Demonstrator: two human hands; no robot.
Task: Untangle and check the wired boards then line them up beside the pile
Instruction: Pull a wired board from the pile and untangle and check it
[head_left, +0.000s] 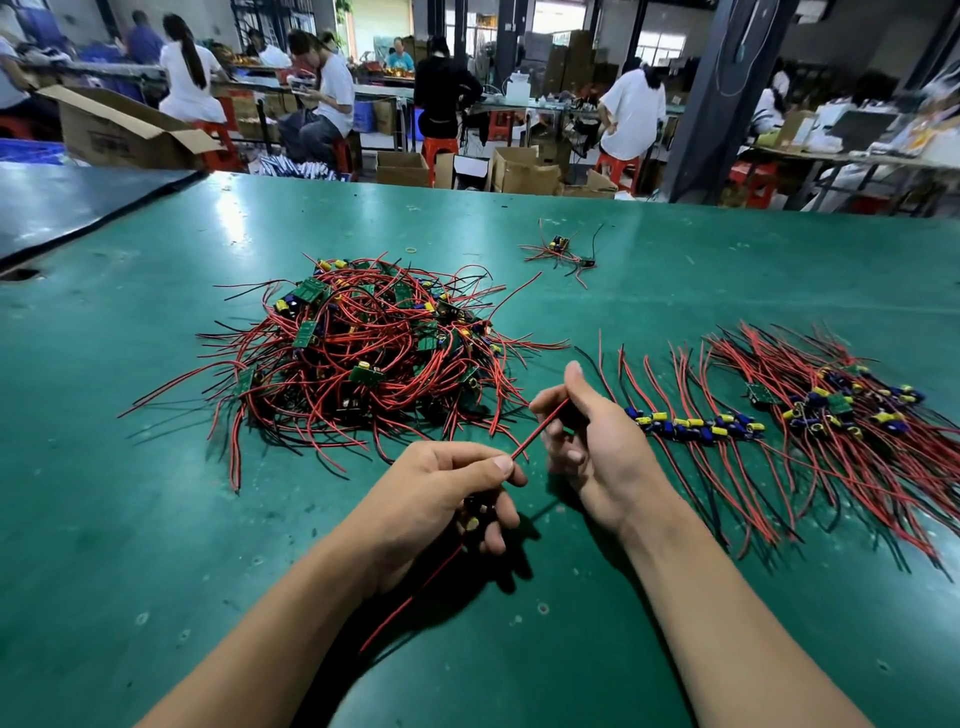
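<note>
1. Head view: the tangled pile of wired boards sits on the green table at about ten o'clock from the hands, its red and black leads sticking out all round.
2. Left hand: the fingers curl round one board, mostly hidden in the palm, while thumb and forefinger pinch its red wire. A second lead trails from under this hand toward seven o'clock.
3. That red wire is taut between the hands, with its long axis running from seven o'clock up to one o'clock.
4. Right hand: it pinches the far end of the wire between thumb and curled fingers, the thumb pointing to twelve.
5. The row of finished boards lies just beside the right hand at three o'clock, leads fanned toward twelve and five. A denser bundle lies further out the same way.
6. Judgement: the board belongs at the row's near end. The right hand is the closer one, but the left holds the board, so it must travel toward three o'clock, with the wire turned to match the row's leads.
</note>
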